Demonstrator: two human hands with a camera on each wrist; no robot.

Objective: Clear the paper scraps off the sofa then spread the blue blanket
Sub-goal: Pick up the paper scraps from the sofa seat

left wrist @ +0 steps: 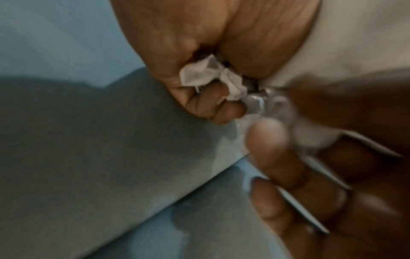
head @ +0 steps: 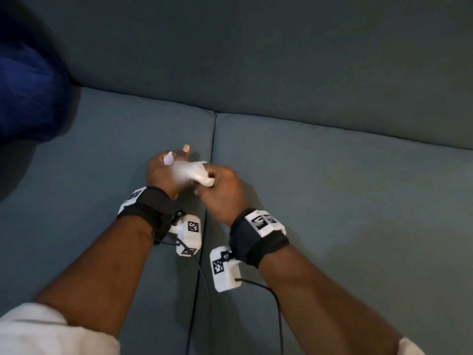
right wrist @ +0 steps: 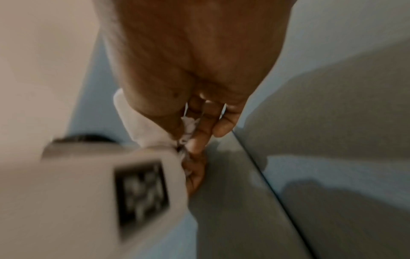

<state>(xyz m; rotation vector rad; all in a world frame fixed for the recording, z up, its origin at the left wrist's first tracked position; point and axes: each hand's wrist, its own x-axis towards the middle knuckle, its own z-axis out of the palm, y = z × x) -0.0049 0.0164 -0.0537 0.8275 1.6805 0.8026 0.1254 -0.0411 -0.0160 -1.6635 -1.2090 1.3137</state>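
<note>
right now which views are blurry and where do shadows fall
Head view: sofa sharp, paper scraps smeared between left hand and right hand, blue blanket dim at the frame's edge. Left wrist view: right hand's fingers blurred, a dark shadow on the sofa. Right wrist view: soft throughout, the tagged wrist camera most.

The sofa (head: 332, 206) is covered in plain grey-blue fabric. Two seat cushions meet at a seam (head: 212, 139) that runs under the fingers (head: 186, 149) and on past them to the backrest (head: 256, 60). The left cushion (head: 102, 162) spreads out left of the fingers, the right cushion (head: 358, 190) to their right. Far left of the fingers a bunched, blurred blue blanket (head: 28, 93) lies on the left cushion against the backrest.
</note>
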